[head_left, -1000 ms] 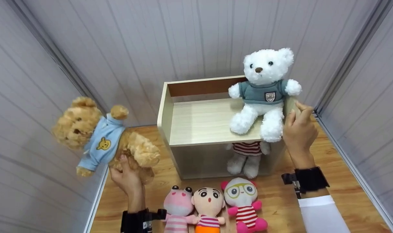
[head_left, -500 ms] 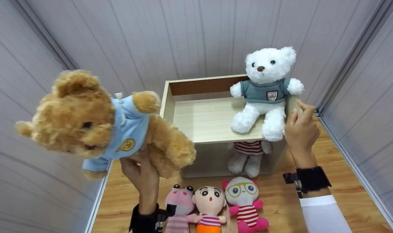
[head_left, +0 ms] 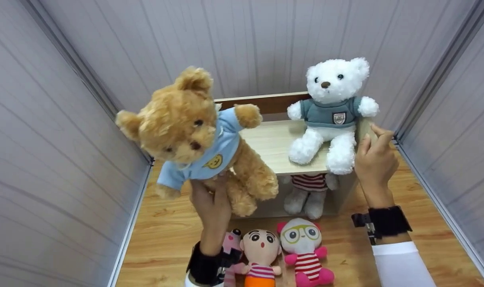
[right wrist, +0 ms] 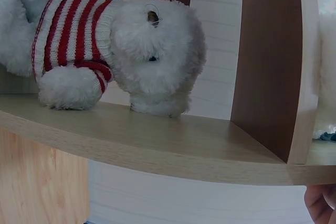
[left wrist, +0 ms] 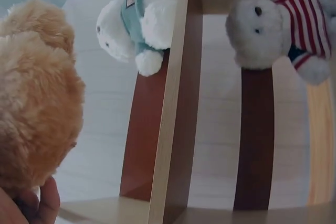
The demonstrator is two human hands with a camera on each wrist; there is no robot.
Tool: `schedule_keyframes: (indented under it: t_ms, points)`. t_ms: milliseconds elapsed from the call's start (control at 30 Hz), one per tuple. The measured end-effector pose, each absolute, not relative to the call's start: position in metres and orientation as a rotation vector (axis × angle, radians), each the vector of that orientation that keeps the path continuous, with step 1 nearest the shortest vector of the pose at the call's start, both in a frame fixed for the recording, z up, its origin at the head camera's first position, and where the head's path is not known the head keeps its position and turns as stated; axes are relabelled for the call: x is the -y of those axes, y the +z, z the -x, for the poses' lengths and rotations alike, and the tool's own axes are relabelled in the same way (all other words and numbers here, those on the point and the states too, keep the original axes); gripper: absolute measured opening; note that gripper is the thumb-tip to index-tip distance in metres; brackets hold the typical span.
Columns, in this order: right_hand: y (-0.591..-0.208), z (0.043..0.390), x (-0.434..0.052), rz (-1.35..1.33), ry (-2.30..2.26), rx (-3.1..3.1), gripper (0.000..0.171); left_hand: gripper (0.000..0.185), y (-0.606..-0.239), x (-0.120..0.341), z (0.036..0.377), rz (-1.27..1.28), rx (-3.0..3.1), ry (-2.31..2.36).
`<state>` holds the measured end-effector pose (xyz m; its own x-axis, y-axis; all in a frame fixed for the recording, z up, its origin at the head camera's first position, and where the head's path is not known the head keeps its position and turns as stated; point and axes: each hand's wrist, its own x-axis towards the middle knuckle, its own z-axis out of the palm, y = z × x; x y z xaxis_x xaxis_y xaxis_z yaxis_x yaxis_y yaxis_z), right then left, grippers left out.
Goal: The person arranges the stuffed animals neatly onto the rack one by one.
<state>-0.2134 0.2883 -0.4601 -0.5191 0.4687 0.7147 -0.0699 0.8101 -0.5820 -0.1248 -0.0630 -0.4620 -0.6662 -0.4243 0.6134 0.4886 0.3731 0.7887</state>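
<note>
My left hand point(head_left: 212, 207) grips a brown teddy bear point(head_left: 174, 119) in a light blue hoodie around its lower body. The bear is held up tilted, its head to the left, overlapping the left half of a pale wooden shelf unit point(head_left: 270, 139) in the head view. With thumb and fingers my right hand point(head_left: 375, 163) holds the top edge of the unit's right side panel. Just beside it, a white teddy bear point(head_left: 327, 113) in a green sweater sits on the upper shelf. Another white bear point(right wrist: 157, 51), in a red-striped sweater, sits in the compartment below.
Three plush dolls lie on the wood floor point(head_left: 166, 239) before the unit: a pink frog point(head_left: 230, 243) partly behind my left wrist, a boy doll point(head_left: 262, 243) in orange shorts, and a panda point(head_left: 302, 235) with yellow glasses. Grey panel walls point(head_left: 266, 40) enclose the space.
My left hand has carried the brown bear from the far left up and rightward to the front of the shelf unit, turning it more upright. The right hand keeps its hold on the side panel.
</note>
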Motion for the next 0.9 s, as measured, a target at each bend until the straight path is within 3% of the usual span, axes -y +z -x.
schedule_keyframes:
  t_ms: [467, 633, 733, 900]
  points:
    - [-0.461, 0.213, -0.289, 0.3, 0.688, 2.018, 0.031, 0.048, -0.455, 0.046, 0.16, -0.025, 2.011, -1.298]
    - [-0.46, 0.213, -0.289, 0.298, 0.695, 2.023, 0.031, 0.016, -0.453, 0.043, 0.168, -0.003, 2.002, -1.243]
    - [-0.46, 0.213, -0.289, 0.299, 0.695, 2.023, 0.031, 0.023, -0.454, 0.041, 0.17, 0.018, 2.019, -1.261]
    - [-0.459, 0.213, -0.288, 0.302, 0.694, 2.023, 0.032, 0.02, -0.457, 0.039, 0.173, 0.053, 2.105, -1.395]
